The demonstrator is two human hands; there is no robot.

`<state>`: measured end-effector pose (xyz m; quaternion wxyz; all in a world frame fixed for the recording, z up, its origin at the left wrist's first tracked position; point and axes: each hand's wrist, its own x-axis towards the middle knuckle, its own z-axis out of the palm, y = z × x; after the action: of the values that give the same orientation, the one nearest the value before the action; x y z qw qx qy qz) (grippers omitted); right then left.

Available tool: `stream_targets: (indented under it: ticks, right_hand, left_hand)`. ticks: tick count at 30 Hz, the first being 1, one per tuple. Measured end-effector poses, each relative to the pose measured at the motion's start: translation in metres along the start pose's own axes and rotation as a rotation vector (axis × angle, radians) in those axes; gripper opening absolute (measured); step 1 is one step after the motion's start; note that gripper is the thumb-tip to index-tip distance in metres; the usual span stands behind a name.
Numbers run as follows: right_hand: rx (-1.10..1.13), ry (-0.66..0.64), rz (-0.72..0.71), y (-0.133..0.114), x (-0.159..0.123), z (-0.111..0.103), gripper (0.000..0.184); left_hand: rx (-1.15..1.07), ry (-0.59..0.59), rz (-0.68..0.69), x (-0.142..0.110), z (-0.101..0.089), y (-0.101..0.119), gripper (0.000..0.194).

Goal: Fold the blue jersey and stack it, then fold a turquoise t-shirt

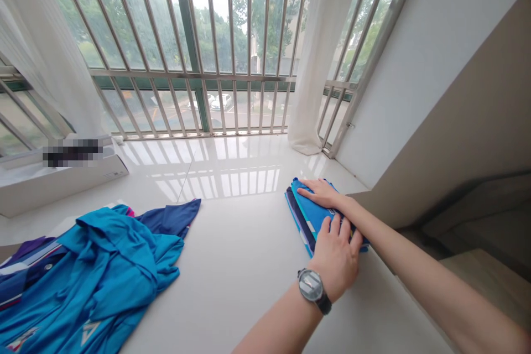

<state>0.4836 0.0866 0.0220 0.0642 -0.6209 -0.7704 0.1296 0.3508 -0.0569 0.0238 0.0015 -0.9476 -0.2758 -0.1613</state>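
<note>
clothes (314, 212), folded into a blue stack, lie at the right edge of the white ledge (240, 254). left hand (337, 257) and right hand (326, 192) rest spread on top, neither one clenched. they look light, soft, perhaps slippery, best lifted from underneath at both sides. rumpled shirts (112, 254) cover the ledge's left side.

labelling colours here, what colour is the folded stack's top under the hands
The folded stack is blue on top, seen best in the head view.
</note>
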Motion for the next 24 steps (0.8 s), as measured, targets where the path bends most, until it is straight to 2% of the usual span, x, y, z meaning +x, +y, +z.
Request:
stream_targets:
  ticks: [3, 7, 12, 15, 18, 20, 24]
  right_hand:
    - [0.021, -0.026, 0.069, 0.001, 0.008, -0.001, 0.068]
    - [0.049, -0.010, 0.099, -0.004, 0.024, -0.004, 0.069]
    - [0.034, -0.019, 0.107, -0.017, 0.038, 0.007, 0.063]
    - [0.011, 0.039, 0.095, -0.020, 0.037, 0.002, 0.056]
    - [-0.021, 0.171, 0.079, -0.013, 0.028, -0.011, 0.056]
    - [-0.046, 0.215, 0.093, -0.002, 0.020, -0.015, 0.061]
    - [-0.041, 0.125, 0.154, 0.022, 0.007, -0.001, 0.079]
  left_hand:
    - [-0.011, -0.039, 0.001, 0.000, 0.000, 0.000, 0.075]
    - [0.000, -0.035, 0.011, 0.000, 0.000, 0.000, 0.078]
    - [0.065, -0.051, 0.055, 0.000, 0.000, -0.001, 0.061]
    - [0.066, -0.056, 0.061, 0.000, -0.002, -0.003, 0.062]
    - [0.027, -0.030, 0.039, -0.001, -0.003, -0.002, 0.076]
    - [-0.001, -0.020, 0.008, 0.000, 0.000, 0.000, 0.084]
    - [0.005, -0.031, -0.023, 0.001, 0.005, 0.005, 0.084]
